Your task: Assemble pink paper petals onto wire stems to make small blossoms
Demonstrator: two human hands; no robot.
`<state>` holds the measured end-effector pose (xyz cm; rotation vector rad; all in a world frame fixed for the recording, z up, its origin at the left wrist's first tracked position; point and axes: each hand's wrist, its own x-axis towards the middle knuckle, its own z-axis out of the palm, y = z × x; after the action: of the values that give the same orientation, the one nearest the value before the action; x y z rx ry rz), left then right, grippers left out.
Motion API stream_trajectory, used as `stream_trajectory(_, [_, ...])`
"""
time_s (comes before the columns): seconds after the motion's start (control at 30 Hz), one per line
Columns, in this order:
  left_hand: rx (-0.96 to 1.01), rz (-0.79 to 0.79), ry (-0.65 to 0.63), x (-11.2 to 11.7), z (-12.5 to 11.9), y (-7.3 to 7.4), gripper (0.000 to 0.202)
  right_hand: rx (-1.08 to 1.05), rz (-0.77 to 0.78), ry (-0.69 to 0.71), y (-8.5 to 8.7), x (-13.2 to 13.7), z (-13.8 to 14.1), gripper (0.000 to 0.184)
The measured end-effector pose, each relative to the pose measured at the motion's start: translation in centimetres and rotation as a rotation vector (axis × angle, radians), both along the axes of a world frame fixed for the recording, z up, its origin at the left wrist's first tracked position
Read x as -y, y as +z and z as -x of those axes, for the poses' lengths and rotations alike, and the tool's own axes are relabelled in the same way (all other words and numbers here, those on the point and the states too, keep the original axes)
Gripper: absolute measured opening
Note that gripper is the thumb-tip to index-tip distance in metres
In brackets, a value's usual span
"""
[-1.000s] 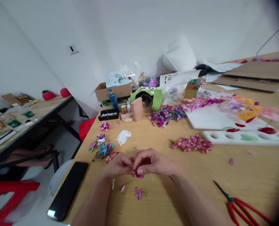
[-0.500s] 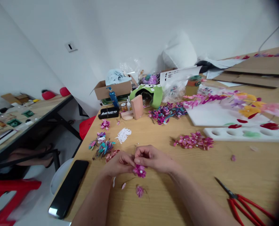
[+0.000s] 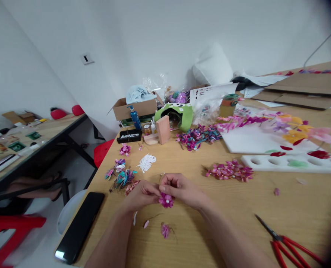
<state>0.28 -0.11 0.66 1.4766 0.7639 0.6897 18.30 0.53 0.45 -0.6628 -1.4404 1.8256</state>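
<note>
Both my hands meet over the wooden table point(image 3: 199, 238), pinching a small pink flower point(image 3: 165, 200) with a white bead at its centre. My left hand point(image 3: 141, 194) grips it from the left with closed fingers. My right hand point(image 3: 180, 189) pinches it from above and the right. Just below them on the table lie another pink flower point(image 3: 165, 230) and a loose pink petal point(image 3: 146, 223). A thin wire stem point(image 3: 161, 177) shows behind my fingers.
A black phone point(image 3: 80, 225) lies at the left edge, red scissors point(image 3: 286, 245) at the lower right. Piles of pink flowers point(image 3: 229, 171), teal ones point(image 3: 123, 177) and purple ones point(image 3: 196, 136) lie ahead, with a white palette point(image 3: 293, 163), cardboard box point(image 3: 134, 108) and pink block point(image 3: 163, 129).
The flower has turned in my fingers from half hidden to facing up, bead showing. My hands stay in about the same place.
</note>
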Motion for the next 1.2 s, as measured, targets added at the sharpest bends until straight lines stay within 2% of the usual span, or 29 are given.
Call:
stream_trajectory(0.27, [0.036, -0.006, 0.017, -0.2, 0.2, 0.0, 0.021, -0.056, -0.006, -0.063, -0.2, -0.1, 0.2, 0.043])
stream_trajectory(0.37, [0.148, 0.034, 0.133, -0.4, 0.7, -0.2, 0.019, -0.025, -0.007, -0.119, 0.1, -0.1, 0.1, 0.043])
stream_trajectory(0.47, [0.337, 0.050, 0.316, -0.6, 1.1, -0.1, 0.011, 0.029, -0.054, -0.210, 0.1, -0.2, 0.0, 0.041])
stream_trajectory(0.57, [0.555, 0.090, 0.494, -0.9, 1.5, 0.2, 0.010, 0.107, -0.168, -0.271, -0.2, -0.3, 0.4, 0.036])
stream_trajectory(0.67, [0.681, 0.137, 0.596, -1.2, 1.8, 0.5, 0.013, 0.244, -0.321, -0.281, -0.7, 0.2, 1.2, 0.027])
stream_trajectory(0.83, [0.747, 0.145, 0.691, -1.4, 2.1, 0.7, 0.011, 0.530, -0.819, -0.234, -1.4, 1.9, 3.0, 0.017])
stream_trajectory(0.9, [0.764, 0.141, 0.694, -1.4, 2.1, 0.8, 0.010, 0.578, -0.930, -0.186, -1.6, 2.5, 3.6, 0.019])
stream_trajectory(1.07, [0.786, 0.146, 0.662, -1.3, 2.1, 1.0, 0.011, 0.632, -1.007, -0.145, -1.9, 3.0, 5.2, 0.024])
stream_trajectory(1.2, [0.768, 0.159, 0.651, -1.2, 2.0, 1.3, 0.010, 0.760, -1.045, -0.135, -2.2, 3.3, 6.6, 0.017])
